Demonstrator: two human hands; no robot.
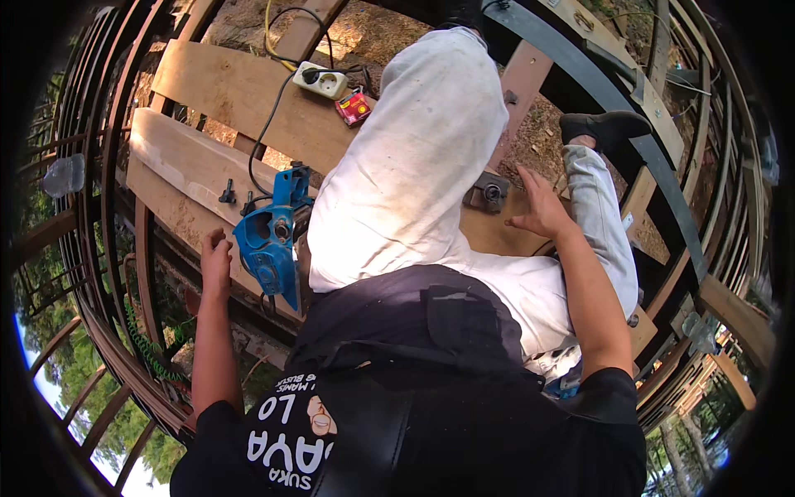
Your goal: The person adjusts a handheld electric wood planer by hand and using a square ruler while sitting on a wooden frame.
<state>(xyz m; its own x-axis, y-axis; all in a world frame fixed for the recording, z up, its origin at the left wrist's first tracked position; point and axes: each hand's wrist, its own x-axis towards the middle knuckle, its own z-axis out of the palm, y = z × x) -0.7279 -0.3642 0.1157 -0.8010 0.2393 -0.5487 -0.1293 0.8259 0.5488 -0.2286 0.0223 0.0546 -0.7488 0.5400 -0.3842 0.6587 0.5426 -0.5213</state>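
Planks (178, 153) lie across beams (143, 257) over brown ground (240, 31), with trees (91, 352) beyond at the left. A socket strip (331, 84) and a red box (354, 108) sit on the upper plank (219, 80). The blue tool (269, 258) rests on the lower planks beside the person's bent leg (422, 124). The left hand (216, 258) is just beside it, fingers released, loosely bent; the right hand (543, 209) has its fingers released and spread, near a dark metal part (489, 193).
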